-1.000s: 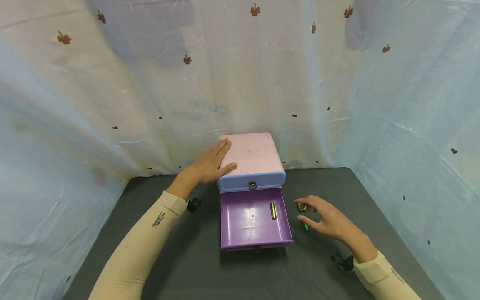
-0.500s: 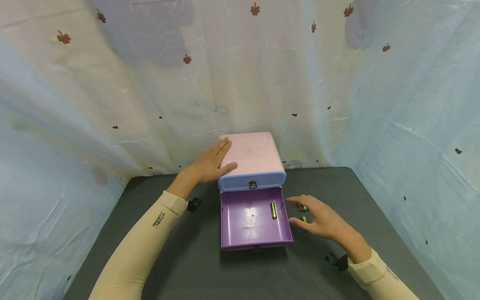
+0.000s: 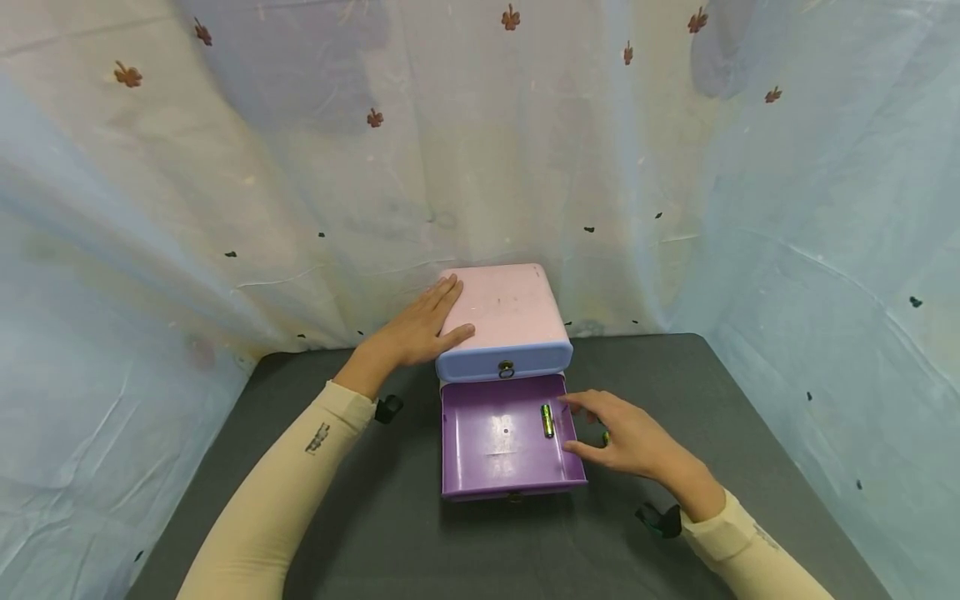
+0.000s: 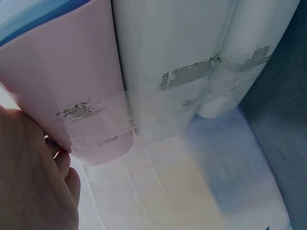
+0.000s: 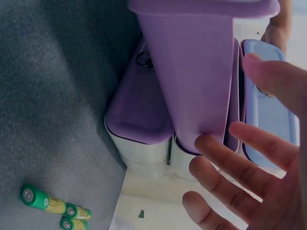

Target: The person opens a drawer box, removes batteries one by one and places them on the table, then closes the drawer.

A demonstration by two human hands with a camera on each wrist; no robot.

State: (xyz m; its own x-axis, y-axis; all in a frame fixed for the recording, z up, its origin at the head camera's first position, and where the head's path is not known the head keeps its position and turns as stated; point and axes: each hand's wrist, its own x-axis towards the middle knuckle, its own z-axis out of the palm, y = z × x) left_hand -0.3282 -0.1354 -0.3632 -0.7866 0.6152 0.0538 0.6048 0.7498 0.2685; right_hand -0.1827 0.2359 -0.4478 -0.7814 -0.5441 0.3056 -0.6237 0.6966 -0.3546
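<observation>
My left hand [image 3: 416, 329] lies flat on the pink top [image 3: 502, 304] of a small stacked drawer unit, its fingers spread along the left edge. Below the shut blue drawer [image 3: 465, 364], a purple drawer [image 3: 487, 462] is pulled out. One green-and-gold battery [image 3: 547, 421] lies inside it near the right wall. My right hand [image 3: 630, 437] hovers at that wall with thumb and index finger apart, their tips over the drawer's edge close to the battery. In the right wrist view its fingers [image 5: 235, 167] are spread with nothing between them.
Several green-and-gold batteries [image 5: 43, 199] lie on the dark table [image 5: 57, 110] right of the drawers, mostly behind my right hand in the head view. A lower purple drawer [image 5: 139, 110] is shut. A pale patterned curtain [image 3: 480, 167] hangs behind and at both sides.
My right hand has moved left, from over the loose batteries on the table to the drawer's right edge. The left hand, the drawer and the battery inside it have stayed put.
</observation>
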